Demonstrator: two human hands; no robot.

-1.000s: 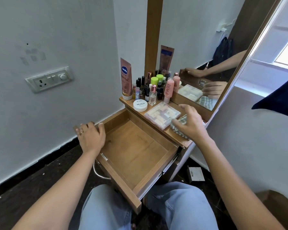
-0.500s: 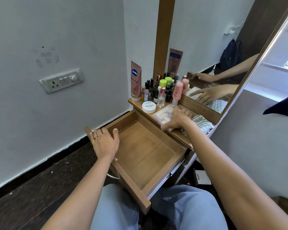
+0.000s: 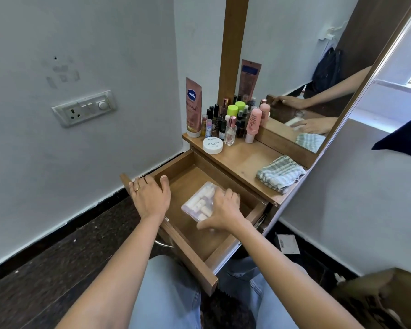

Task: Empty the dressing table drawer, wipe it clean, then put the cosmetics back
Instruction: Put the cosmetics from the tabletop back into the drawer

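Observation:
The wooden drawer (image 3: pixel 188 236) is pulled out below the dressing table top. A clear flat case of pale cosmetics (image 3: pixel 198 204) is down inside it, and my right hand (image 3: pixel 223 211) holds that case from the right side, fingers over its top and thumb at its near edge. My left hand (image 3: pixel 150 195) grips the drawer's left front corner, thumb inside the drawer. On the table top stand a white nail polish jar (image 3: pixel 212 145), a Vaseline tube (image 3: pixel 193 108), a clear perfume bottle (image 3: pixel 230 130), a pink bottle (image 3: pixel 253 125) and several small bottles.
A folded checked cloth (image 3: pixel 280 174) lies on the table top (image 3: pixel 244 160) at the right. A tall mirror (image 3: pixel 318 79) rises behind it. A switch plate (image 3: pixel 84 108) is on the left wall. My knees in jeans (image 3: pixel 166 298) sit under the drawer.
My right hand took the clear cosmetics case off the table top and brought it down into the drawer. The cloth now lies uncovered. My left hand stayed on the drawer corner.

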